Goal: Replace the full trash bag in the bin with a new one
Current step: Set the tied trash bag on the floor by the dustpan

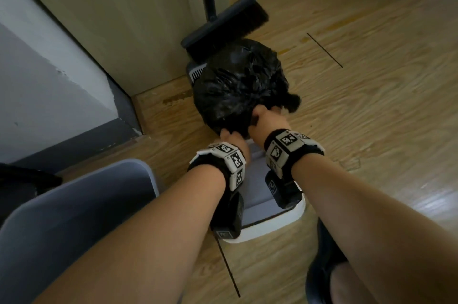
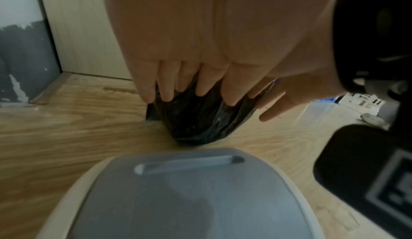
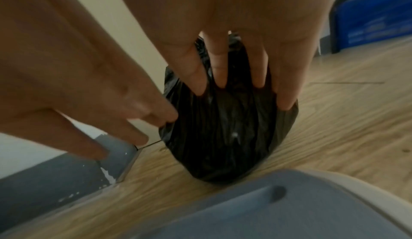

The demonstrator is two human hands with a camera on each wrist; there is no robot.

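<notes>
Forearms reach over the lidded bin (image 1: 272, 227) just below the grip, where left hand (image 1: 231, 138) and right hand (image 1: 264, 119) both clutch the gathered neck of the full bag (image 1: 238, 80) on the floor (image 1: 359, 105) beyond: removal looks done, so next probably comes letting go and fetching a fresh liner.

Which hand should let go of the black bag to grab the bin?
Probably the left. Both hands grip the black bag, which sits on the floor. The left hand is on the side of the open gray bin; the right hand would have to cross over it.
</notes>
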